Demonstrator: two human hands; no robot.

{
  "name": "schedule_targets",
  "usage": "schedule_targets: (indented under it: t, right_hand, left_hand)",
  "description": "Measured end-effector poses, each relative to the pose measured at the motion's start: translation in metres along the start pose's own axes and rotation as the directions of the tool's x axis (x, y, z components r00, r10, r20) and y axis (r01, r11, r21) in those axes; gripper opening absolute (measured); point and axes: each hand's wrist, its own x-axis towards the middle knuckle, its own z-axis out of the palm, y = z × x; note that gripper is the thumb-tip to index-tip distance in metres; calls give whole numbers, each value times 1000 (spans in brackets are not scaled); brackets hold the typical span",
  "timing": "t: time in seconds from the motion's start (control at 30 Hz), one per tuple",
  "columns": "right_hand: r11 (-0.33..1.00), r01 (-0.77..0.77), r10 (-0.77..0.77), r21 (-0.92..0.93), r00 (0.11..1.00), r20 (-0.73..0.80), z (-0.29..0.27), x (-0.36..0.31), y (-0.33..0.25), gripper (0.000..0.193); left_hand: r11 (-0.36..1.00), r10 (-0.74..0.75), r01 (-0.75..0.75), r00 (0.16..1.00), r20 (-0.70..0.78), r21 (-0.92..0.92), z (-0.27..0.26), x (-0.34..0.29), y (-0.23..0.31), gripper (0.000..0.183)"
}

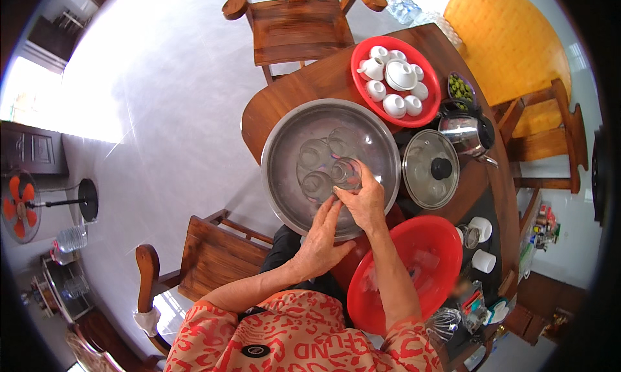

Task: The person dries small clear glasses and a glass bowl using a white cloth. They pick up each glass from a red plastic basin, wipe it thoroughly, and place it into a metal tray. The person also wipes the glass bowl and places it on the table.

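Observation:
Over a wide steel basin [275, 187], my right hand [367, 200] grips a small clear glass [346, 171], tilted with its mouth showing. My left hand [321, 236] is close by with its fingers stretched out. Its fingertips are by the right thumb and the glass's lower end; whether they touch the glass, I cannot tell. Several more clear glasses lie in the basin, among them one glass [314, 153] at the left and another glass [317, 186] just beside the held one. What looks like shallow water covers the basin's bottom.
A red tray [358, 65] of white teaware stands at the far right. Nearer are a glass lid [427, 158], a steel kettle [462, 131] and a bowl of green fruit [460, 87]. A red basin [446, 242] sits by my right forearm, white cups [483, 261] beyond it. Wooden chairs [301, 30] flank the table.

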Motion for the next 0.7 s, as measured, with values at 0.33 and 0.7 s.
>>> schedule_targets:
  t: [0.33,0.7]
  right_hand:
    - [962,179,-217,-205,960,-179,-1,-21,10,63]
    - [927,-69,-130,-368,862,-490,-145,-178,43,19]
  left_hand:
    - [968,-150,142,989,-20,-206,5,10,-14,87]
    - [923,358,-327,923,-139,202,40,-24,56,39]
